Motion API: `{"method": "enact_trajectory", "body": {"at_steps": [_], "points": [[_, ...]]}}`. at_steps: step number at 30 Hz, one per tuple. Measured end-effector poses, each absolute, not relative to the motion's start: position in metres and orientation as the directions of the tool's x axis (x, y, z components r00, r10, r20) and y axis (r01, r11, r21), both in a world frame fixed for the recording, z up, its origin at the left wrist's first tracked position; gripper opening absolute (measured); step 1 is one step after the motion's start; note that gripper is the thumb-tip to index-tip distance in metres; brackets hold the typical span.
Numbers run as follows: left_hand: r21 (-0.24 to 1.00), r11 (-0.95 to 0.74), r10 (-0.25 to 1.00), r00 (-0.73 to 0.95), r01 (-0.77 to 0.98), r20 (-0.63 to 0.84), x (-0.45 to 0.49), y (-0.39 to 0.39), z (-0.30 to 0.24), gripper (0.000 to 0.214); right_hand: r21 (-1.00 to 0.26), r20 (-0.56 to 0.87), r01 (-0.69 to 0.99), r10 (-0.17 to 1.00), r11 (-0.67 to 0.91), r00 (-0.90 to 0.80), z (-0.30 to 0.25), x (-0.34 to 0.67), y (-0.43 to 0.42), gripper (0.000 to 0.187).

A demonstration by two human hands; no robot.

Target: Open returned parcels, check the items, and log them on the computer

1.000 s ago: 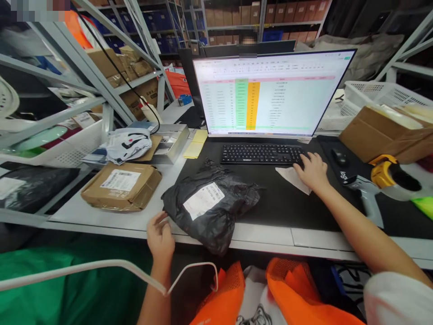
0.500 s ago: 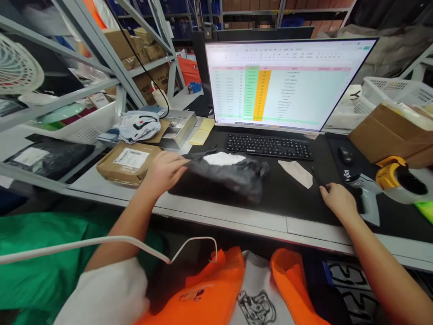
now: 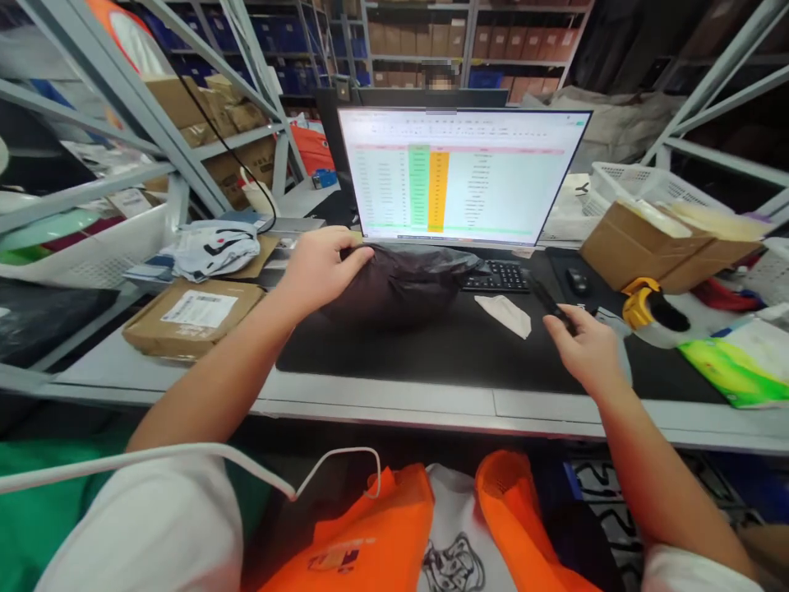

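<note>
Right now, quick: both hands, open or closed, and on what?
Left hand: closed, gripping the bag.
Right hand: closed, holding a slim black tool; its exact kind is unclear.

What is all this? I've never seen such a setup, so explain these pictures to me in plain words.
There is no machine gripping things here, just a person's two bare hands. One camera, worn on the head, looks forward and down.

The left hand grips a black plastic bag by its edge. The right hand holds a slim dark tool; its exact kind is unclear.

On the desk stands a monitor showing a spreadsheet. The bag partly hides a keyboard. Nearby lie a pale paper piece, a mouse and, at left, a labelled cardboard box.
</note>
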State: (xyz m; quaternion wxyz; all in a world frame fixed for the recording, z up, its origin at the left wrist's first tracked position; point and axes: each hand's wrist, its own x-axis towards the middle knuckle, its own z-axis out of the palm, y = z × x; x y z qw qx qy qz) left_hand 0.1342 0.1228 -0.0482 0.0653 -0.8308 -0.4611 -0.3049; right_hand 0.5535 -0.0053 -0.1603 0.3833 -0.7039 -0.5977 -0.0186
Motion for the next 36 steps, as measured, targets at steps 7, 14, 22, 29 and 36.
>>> {"method": "enact_trajectory", "body": {"at_steps": [7, 14, 22, 29, 36], "points": [[0.318, -0.663, 0.696, 0.401, 0.678, 0.596, 0.165, 0.099, -0.048, 0.025, -0.302, 0.591, 0.862, 0.79, 0.407, -0.166, -0.11, 0.466, 0.004, 0.041], [0.246, -0.72, 0.645, 0.493, 0.649, 0.585, 0.175, 0.079, -0.051, 0.03, -0.093, 0.653, 0.906, 0.712, 0.413, -0.258, -0.099, 0.428, 0.01, 0.044], [0.233, -0.635, 0.686, 0.398, 0.737, 0.609, 0.147, 0.07, -0.05, 0.029, -0.236, 0.486, 0.921, 0.783, -0.31, 0.388, -0.131, 0.613, 0.049, 0.042], [0.154, -0.507, 0.806, 0.403, 0.848, 0.434, 0.161, 0.084, -0.041, 0.035, -0.217, 0.208, 0.908, 0.892, -0.358, 0.401, -0.196, 0.634, 0.043, 0.039], [0.286, -0.672, 0.736, 0.657, 0.683, 0.16, 0.192, 0.093, -0.015, 0.039, -0.215, 0.713, 0.791, 0.645, 0.573, -0.274, -0.114, 0.436, 0.015, 0.036]]}}
